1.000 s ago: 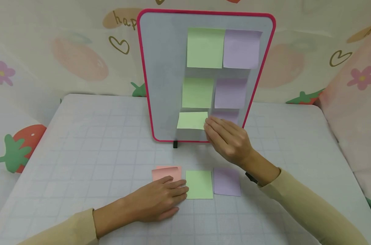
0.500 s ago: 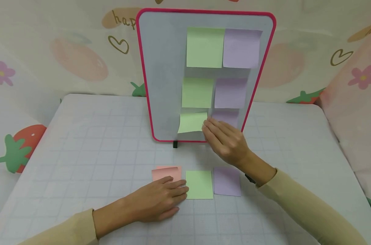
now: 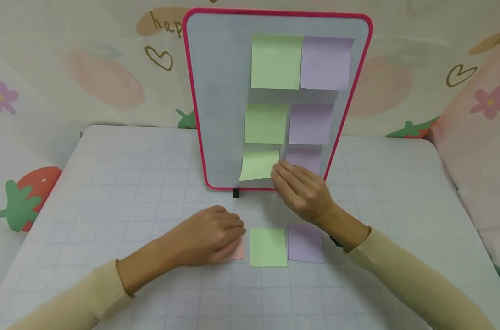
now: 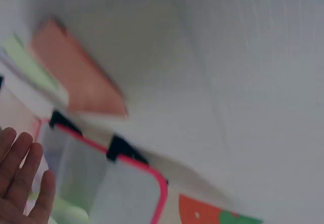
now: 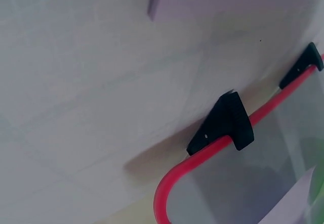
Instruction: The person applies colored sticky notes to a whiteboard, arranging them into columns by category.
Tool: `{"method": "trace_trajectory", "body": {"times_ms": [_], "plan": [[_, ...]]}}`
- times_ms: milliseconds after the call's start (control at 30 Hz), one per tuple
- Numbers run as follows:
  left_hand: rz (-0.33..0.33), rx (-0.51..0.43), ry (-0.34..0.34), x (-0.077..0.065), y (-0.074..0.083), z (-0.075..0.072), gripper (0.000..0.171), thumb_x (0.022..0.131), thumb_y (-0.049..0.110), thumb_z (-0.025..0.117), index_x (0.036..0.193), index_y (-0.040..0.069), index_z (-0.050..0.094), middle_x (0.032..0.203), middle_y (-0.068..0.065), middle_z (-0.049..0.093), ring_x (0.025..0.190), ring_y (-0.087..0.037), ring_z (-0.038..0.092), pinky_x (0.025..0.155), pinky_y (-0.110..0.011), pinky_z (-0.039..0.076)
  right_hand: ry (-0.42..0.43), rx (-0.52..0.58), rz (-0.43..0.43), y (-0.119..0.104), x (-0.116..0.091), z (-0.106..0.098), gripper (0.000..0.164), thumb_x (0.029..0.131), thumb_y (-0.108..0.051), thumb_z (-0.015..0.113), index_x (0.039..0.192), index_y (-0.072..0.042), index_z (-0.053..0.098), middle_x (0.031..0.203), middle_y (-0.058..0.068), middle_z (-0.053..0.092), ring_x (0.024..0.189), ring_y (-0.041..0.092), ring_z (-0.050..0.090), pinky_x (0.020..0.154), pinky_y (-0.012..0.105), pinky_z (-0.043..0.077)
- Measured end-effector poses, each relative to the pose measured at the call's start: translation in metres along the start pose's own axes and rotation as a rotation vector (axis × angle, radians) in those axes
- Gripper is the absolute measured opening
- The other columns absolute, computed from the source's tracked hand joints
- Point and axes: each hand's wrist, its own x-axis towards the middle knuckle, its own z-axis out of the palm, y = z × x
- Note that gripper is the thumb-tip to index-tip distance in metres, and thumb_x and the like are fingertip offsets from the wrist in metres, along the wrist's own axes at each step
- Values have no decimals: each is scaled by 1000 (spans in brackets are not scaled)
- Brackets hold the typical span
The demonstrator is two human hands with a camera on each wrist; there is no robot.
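On the upright whiteboard (image 3: 221, 91), the lowest green sticky note (image 3: 259, 165) curls outward. My right hand (image 3: 302, 191) pinches its lower right corner, beside a purple note (image 3: 305, 159) partly behind the fingers. My left hand (image 3: 213, 235) is above a pink sticky pad (image 3: 236, 252), covering most of it in the head view. Extended fingers (image 4: 19, 166) with nothing between them show in the left wrist view, and the pink pad (image 4: 76, 70) lies apart from them. The right hand is outside the right wrist view.
A green pad (image 3: 268, 247) and a purple pad (image 3: 306, 244) lie in a row with the pink one. Higher on the board hang two green and two purple notes. Black feet (image 5: 223, 123) hold the board's pink frame (image 5: 174, 178) on the table.
My left hand has lifted from the pink pad and moved forward toward the board. My right hand has drawn slightly down and left, and the green note's lower edge has dropped.
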Motion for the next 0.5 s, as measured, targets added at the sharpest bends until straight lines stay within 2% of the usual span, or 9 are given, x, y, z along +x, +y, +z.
{"method": "trace_trajectory", "body": {"times_ms": [100,200,300,400,500], "plan": [[-73,18,86,8,-19,-14,18,87,11,64,98,3,76,95,-4,74,92,-19,69,85,-37,55,-2,-1,-2,0,-1,1,10,90,3,67,97,6,72,96,18,74,86,32,73,70,39,60],[-154,95,116,13,-38,-22,24,88,12,66,107,0,74,107,-10,73,103,-26,68,91,-42,53,-4,-4,-3,1,-3,1,9,90,3,67,97,6,72,96,18,74,86,32,73,70,40,60],[-198,213,71,17,-53,-24,34,90,14,66,121,-1,69,125,-13,67,121,-30,60,98,-45,48,-12,-8,-4,0,-4,2,9,90,3,67,97,6,72,96,18,74,86,32,73,70,40,60],[-199,307,-7,19,-63,-23,42,92,17,64,131,0,63,138,-12,60,134,-29,49,105,-46,43,-25,-16,-8,-1,-6,3,9,91,2,66,97,7,72,96,18,74,86,32,73,69,40,60],[-190,359,-71,21,-67,-21,48,92,19,64,136,1,59,144,-10,55,141,-28,41,109,-47,37,-38,-23,-12,-2,-8,4,10,92,1,65,97,7,71,96,18,74,87,32,73,70,40,60]]}}
